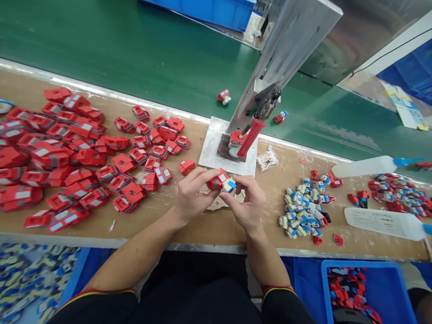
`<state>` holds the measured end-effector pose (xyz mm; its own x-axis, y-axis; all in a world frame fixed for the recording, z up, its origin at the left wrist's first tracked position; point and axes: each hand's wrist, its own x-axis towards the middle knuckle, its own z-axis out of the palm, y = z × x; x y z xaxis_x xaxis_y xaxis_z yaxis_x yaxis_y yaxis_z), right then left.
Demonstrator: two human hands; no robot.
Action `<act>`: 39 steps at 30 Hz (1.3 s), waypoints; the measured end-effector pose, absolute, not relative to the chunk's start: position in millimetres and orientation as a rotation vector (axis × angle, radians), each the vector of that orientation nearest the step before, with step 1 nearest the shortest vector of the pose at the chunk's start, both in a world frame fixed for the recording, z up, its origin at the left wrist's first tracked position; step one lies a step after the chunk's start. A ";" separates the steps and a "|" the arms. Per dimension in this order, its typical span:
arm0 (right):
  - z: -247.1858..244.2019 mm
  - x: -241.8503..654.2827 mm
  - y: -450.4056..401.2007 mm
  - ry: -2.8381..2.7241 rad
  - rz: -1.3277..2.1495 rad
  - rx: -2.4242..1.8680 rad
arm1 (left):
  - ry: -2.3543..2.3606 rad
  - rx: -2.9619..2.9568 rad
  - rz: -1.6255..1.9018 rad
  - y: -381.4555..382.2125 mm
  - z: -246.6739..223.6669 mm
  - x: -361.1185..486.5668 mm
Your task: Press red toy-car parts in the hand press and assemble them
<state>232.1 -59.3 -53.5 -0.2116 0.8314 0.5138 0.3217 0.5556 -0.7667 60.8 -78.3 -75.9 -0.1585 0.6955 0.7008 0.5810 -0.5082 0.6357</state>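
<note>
In front of the press, my left hand (194,193) grips a red toy vehicle body (216,181) between fingers and thumb. My right hand (249,202) pinches a small white, blue and yellow toy piece (229,185) against the end of that red body. The two parts touch; whether they are joined cannot be made out. Just beyond my hands stands a hand press (256,99) with a red handle (251,137) on a metal base plate (211,150). Another red part (237,137) sits under the press. One loose red body (186,167) lies beside my left hand.
A big heap of red bodies (67,153) covers the left bench; white-blue pieces (303,207) lie at right. Two plastic bottles (381,222), a bag of cotton swabs (267,159) and a blue bin (388,292) are at right. Behind runs a green belt (135,58) carrying toy vehicles (224,96).
</note>
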 end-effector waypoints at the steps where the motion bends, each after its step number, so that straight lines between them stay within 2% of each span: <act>1: -53.1 231.5 -59.6 -1.799 0.610 -0.961 | 1.517 1.996 1.776 -78.9 -76.4 61.1; 15: -60.2 228.2 -63.0 -1.852 0.533 -0.931 | 1.612 2.134 1.814 -85.1 -75.2 66.8; 21: -58.5 234.2 -59.0 -1.837 0.378 -0.887 | 1.256 2.050 1.758 -84.0 -68.5 60.7; 25: -60.6 230.9 -59.2 -1.841 0.155 -0.853 | 0.984 1.741 1.734 -84.3 -75.2 64.5; 30: -58.9 218.3 -58.7 -1.927 -0.048 -0.763 | 1.089 1.162 1.740 -80.0 -84.0 80.0; 35: -41.8 239.1 -49.9 -2.066 0.158 -0.706 | 1.129 1.171 1.783 -64.1 -72.8 52.4; 37: -33.2 257.1 -38.6 -2.036 0.282 -0.768 | 1.216 1.380 1.672 -53.8 -58.6 31.8; 39: -25.3 272.5 -20.8 -2.028 0.448 -0.818 | 1.313 1.704 1.418 -39.1 -39.2 14.4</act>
<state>272.5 -20.8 -25.3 -0.3975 0.6957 0.5983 0.3792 0.7183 -0.5833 14.4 -39.1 -39.2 -0.0373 0.9164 0.3986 0.3269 -0.3658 0.8714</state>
